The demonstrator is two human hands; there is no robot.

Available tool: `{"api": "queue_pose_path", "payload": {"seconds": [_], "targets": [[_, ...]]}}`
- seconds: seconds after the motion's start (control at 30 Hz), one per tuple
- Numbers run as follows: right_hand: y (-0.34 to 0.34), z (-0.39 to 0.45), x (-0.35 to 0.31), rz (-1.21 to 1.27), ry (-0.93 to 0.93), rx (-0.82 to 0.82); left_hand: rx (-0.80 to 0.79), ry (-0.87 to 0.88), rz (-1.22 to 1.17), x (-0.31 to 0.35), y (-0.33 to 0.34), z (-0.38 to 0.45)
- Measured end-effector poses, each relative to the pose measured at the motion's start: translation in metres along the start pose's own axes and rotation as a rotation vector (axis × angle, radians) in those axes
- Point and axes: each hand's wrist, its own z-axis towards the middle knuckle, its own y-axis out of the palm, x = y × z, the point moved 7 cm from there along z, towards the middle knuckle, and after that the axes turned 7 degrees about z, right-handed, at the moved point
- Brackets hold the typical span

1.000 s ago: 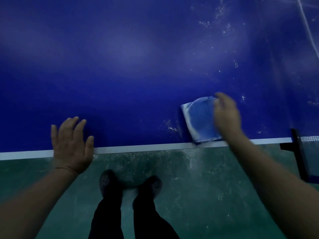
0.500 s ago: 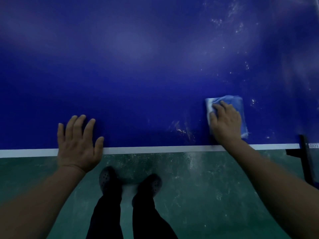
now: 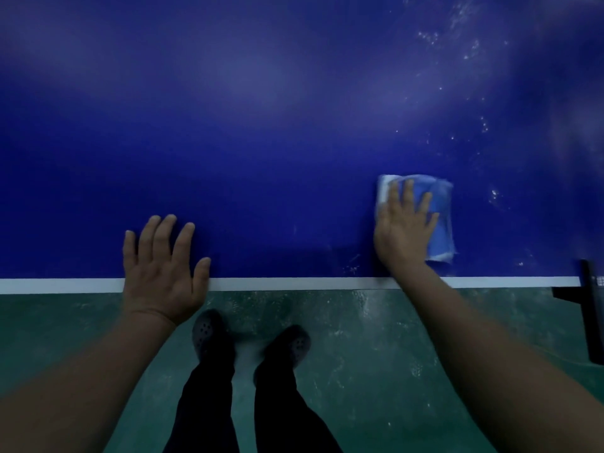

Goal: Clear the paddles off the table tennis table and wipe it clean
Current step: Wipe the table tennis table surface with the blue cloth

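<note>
The dark blue table tennis table fills the upper part of the view, with its white edge line running across below. My right hand presses flat on a folded blue cloth near the right end of that edge. My left hand rests flat with straight fingers on the table's edge at the left. White specks and smears dot the surface at the upper right and beside the cloth. No paddle is in view.
A black net post clamp sticks out from the table edge at the far right. Below the edge lies a green floor, where my two dark shoes stand.
My right hand has slid the cloth to the right along the near edge and now lies flat over it. My left hand stays on the table edge.
</note>
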Motion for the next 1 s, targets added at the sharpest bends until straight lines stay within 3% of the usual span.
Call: {"api": "queue_pose_path", "payload": {"seconds": [0.1,0.17,0.3,0.43,0.53,0.6,0.67,0.77,0.9,0.93,1.0], "targets": [[0.044,-0.079,-0.073,-0.113,-0.601,-0.158,-0.012,-0.005,0.012,-0.001,0.001,-0.001],[0.047,-0.095,-0.075,-0.131,-0.803,-0.248,-0.016,0.002,0.022,0.0,0.001,0.0],[0.013,-0.008,-0.042,-0.16,-0.491,-0.15,-0.003,0.005,0.031,0.0,0.001,-0.001],[0.015,0.026,-0.1,-0.098,-0.414,-0.09,-0.011,0.01,0.035,0.0,0.001,-0.001],[0.041,-0.023,-0.147,-0.166,-0.745,-0.143,-0.009,0.01,0.03,0.001,0.0,-0.001],[0.05,-0.079,-0.133,-0.217,-1.042,-0.221,-0.01,0.011,0.03,0.0,0.0,0.0],[0.045,-0.102,-0.099,-0.231,-1.189,-0.267,-0.019,0.017,0.041,0.001,0.002,-0.001],[0.025,-0.058,-0.085,-0.239,-1.097,-0.225,-0.027,0.017,0.041,-0.001,0.001,-0.001],[0.014,0.004,-0.139,-0.083,-0.598,-0.077,-0.044,0.021,0.041,0.0,0.0,-0.001],[0.021,0.002,-0.157,-0.059,-0.545,-0.069,-0.044,0.019,0.04,0.0,0.0,-0.001],[0.04,-0.026,-0.187,-0.081,-0.641,-0.079,-0.035,0.012,0.028,-0.001,0.0,-0.001]]}}
